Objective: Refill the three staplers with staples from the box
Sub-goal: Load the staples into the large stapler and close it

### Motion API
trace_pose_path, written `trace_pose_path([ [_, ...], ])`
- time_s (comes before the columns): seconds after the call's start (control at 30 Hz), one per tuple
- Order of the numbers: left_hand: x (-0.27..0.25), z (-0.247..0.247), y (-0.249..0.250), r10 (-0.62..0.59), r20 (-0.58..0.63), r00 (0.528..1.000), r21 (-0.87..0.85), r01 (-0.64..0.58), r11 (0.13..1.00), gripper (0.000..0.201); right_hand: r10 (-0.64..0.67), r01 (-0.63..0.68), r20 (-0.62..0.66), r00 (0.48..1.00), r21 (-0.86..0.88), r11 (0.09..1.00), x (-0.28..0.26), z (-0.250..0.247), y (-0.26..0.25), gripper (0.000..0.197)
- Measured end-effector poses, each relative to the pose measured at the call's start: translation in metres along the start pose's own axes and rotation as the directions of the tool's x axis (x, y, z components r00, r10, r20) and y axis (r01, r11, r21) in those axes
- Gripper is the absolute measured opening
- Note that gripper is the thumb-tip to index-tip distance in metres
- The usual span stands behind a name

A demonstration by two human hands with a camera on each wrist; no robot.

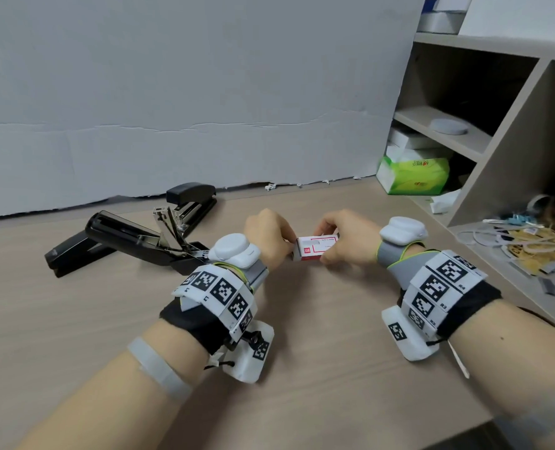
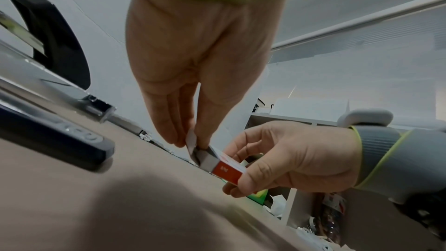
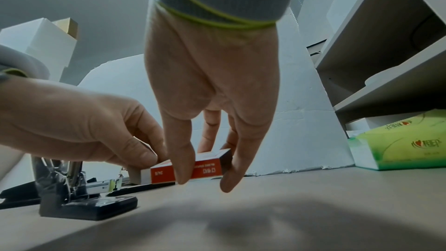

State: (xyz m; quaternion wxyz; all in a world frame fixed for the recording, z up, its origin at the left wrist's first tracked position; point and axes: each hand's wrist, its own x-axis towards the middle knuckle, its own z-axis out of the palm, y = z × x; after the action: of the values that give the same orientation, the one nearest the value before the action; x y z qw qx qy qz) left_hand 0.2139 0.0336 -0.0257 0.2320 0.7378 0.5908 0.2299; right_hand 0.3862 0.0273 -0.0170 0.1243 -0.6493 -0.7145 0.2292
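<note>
Mid-tabletop (image 1: 318, 336), I see both hands meeting over the staple box (image 1: 315, 250), a small red-and-white carton held just above the wood.

Right hand (image 1: 347, 237): thumb on the near side and fingers on the far side, curled round the box's right half. Through the right wrist camera the red side panel (image 3: 185, 172) shows white print, upside down and too blurred for me to read.

Left hand (image 1: 269, 237): fingertips pinching the white end flap (image 2: 190, 140) at the box's left end; the flap stands open, with a grey inner end showing.

Three black staplers sit toward the tabletop's far-left edge. Nearest the hands, one lies open (image 1: 172, 245) with its metal magazine exposed; another lies behind it to the left (image 1: 75, 251), and a third sits shut against the white board (image 1: 193, 199).

Far-right corner: a green tissue pack (image 1: 412, 175) with red lettering I can't make out.
</note>
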Motion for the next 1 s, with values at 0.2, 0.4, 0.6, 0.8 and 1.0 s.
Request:
trace_pose_path([
  [0.2,0.001,-0.004,0.000,-0.015,-0.011,1.000,-0.077,0.014,0.997,0.012,-0.028,0.029,-0.056,0.998,0.015,0.999,0.001,0.001,0.000,0.030],
  [0.4,0.005,-0.001,-0.003,-0.121,0.026,0.992,-0.349,0.123,0.929,0.016,-0.055,0.058,-0.092,0.994,0.025,0.998,0.001,-0.001,-0.003,0.032],
  [0.6,0.010,-0.001,-0.007,-0.126,0.071,0.989,-0.366,0.144,0.919,0.014,-0.028,0.029,-0.060,0.998,0.006,1.000,-0.002,-0.002,-0.001,0.031],
  [0.8,0.014,-0.002,-0.011,-0.120,0.134,0.984,-0.395,0.165,0.904,0.021,-0.007,0.006,-0.056,0.998,-0.005,1.000,-0.005,-0.003,0.000,0.031],
  [1.0,0.015,-0.005,-0.011,-0.056,0.095,0.994,-0.326,0.084,0.942,0.018,0.009,-0.007,-0.066,0.998,0.024,1.000,-0.005,-0.005,0.002,0.032],
])
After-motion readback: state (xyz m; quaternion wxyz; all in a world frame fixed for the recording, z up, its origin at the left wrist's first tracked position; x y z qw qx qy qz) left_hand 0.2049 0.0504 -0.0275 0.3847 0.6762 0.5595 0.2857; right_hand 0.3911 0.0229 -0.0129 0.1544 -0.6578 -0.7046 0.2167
